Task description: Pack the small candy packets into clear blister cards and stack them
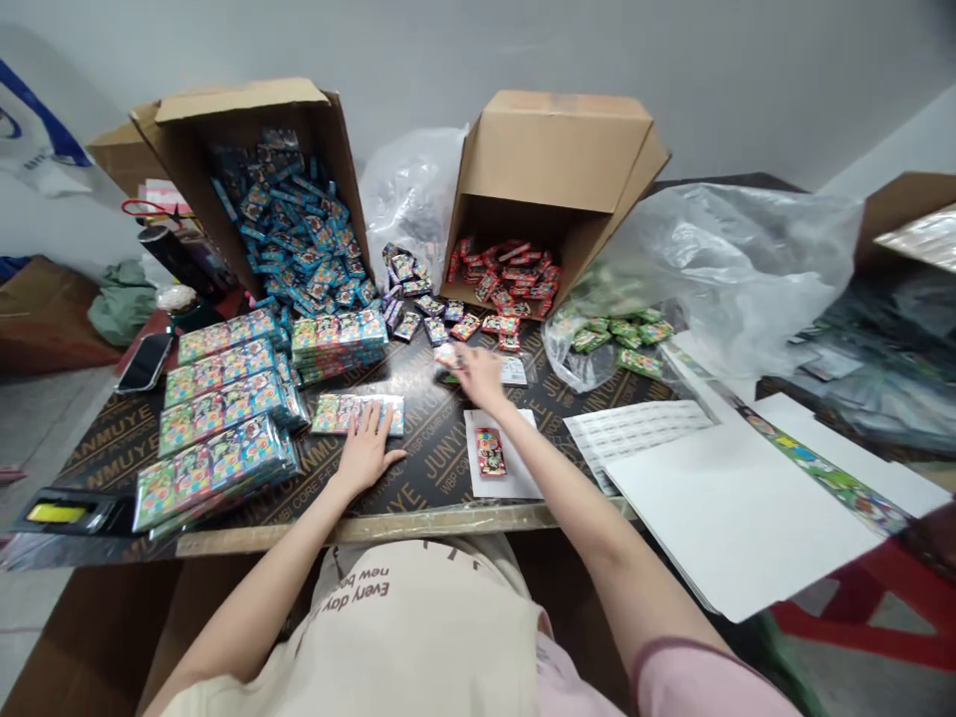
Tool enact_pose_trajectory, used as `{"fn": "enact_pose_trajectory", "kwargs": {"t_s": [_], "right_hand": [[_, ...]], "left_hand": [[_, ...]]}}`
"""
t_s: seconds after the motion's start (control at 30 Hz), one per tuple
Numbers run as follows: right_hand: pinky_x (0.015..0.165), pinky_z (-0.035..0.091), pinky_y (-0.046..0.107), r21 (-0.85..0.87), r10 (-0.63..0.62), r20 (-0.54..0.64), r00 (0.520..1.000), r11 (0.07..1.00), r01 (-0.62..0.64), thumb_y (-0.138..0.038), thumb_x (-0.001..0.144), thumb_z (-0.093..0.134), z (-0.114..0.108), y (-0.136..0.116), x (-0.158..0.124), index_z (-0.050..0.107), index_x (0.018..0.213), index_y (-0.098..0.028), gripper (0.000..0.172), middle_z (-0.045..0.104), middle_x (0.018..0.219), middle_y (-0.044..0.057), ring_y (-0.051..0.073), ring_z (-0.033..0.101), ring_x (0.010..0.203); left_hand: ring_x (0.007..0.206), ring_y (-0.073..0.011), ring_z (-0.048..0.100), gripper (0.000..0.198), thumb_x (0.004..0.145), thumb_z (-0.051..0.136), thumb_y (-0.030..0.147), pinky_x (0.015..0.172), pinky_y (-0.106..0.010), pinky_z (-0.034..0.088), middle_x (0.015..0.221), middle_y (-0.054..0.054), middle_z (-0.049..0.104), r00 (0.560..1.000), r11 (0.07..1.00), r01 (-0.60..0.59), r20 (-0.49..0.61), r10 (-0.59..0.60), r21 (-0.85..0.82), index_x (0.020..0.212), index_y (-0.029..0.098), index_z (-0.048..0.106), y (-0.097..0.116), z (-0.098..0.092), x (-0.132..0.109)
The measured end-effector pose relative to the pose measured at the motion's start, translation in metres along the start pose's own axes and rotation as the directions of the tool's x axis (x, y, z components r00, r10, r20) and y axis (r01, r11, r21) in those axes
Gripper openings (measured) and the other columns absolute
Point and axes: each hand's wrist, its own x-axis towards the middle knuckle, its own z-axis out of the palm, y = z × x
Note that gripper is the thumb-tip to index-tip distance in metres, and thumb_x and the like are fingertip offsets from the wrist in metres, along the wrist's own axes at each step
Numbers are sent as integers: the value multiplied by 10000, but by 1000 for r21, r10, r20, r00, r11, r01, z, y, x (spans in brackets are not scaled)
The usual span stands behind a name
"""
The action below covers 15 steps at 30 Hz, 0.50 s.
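Note:
My left hand lies flat with its fingers spread over a wrapped row of colourful small packs on the dark table. Farther right, my right hand reaches forward, its fingers closed on a small packet, partly hidden and blurred. Purple packets and red packets lie loose just beyond it. Below my right wrist, one red packet rests on a white paper sheet. Stacks of wrapped packs stand to the left, with another stack behind my left hand.
One cardboard box holds blue packets; another box holds red ones. Green packets lie in and beside a clear plastic bag. White sheets overhang the front right. A phone and a black tray are at left.

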Motion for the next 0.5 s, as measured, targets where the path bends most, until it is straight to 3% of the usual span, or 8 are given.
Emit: {"fn": "enact_pose_trajectory", "kwargs": {"t_s": [0.07, 0.13, 0.23, 0.3, 0.4, 0.5], "right_hand": [[926, 288, 466, -19, 197, -95, 976, 980, -199, -343, 885, 457, -14, 45, -14, 445, 1341, -161, 491, 531, 1212, 195, 331, 459, 1119], [883, 309, 486, -40, 371, -127, 920, 925, -379, -372, 871, 453, -23, 90, -33, 463, 1325, -153, 504, 537, 1192, 208, 360, 460, 1105], [838, 322, 523, -96, 529, -134, 838, 835, -542, -389, 847, 457, -27, 139, -61, 510, 1289, -139, 511, 555, 1130, 226, 393, 471, 1060], [851, 316, 528, -130, 498, -192, 846, 841, -524, -392, 843, 449, -25, 152, -71, 546, 1250, -136, 491, 533, 1181, 233, 398, 453, 1085], [912, 301, 499, -130, 310, -250, 917, 928, -349, -410, 858, 440, -18, 147, -65, 567, 1214, -132, 469, 528, 1240, 212, 367, 434, 1138], [923, 320, 457, -106, 155, -78, 985, 981, -162, -446, 837, 509, -9, 133, -37, 545, 1240, -152, 500, 571, 1212, 173, 335, 443, 1143]], "left_hand": [[1442, -331, 139, 792, 874, 441, 580, 1141, -557, 153, 1554, -174, 176, 999, 1000, 7, 45, -8, 28, 1487, 132, 218, -2, 5, 3], [1450, -315, 112, 803, 877, 387, 618, 1148, -546, 127, 1563, -162, 146, 998, 999, 33, 60, -35, 36, 1491, 135, 202, -4, 5, 10], [1452, -311, 104, 824, 873, 348, 650, 1151, -545, 97, 1564, -167, 139, 992, 994, 110, 57, -111, 28, 1491, 126, 199, -5, 6, 27], [1451, -315, 106, 839, 868, 330, 665, 1152, -543, 79, 1564, -175, 136, 983, 984, 177, 44, -178, 17, 1492, 120, 194, -4, 6, 39], [1451, -321, 94, 855, 865, 316, 675, 1152, -543, 66, 1565, -182, 127, 966, 966, 258, 12, -258, -3, 1496, 116, 175, -5, 7, 54], [1451, -327, 88, 864, 861, 328, 676, 1148, -555, 65, 1565, -186, 133, 951, 951, 309, -4, -309, -23, 1500, 121, 153, -6, 8, 63]]}}
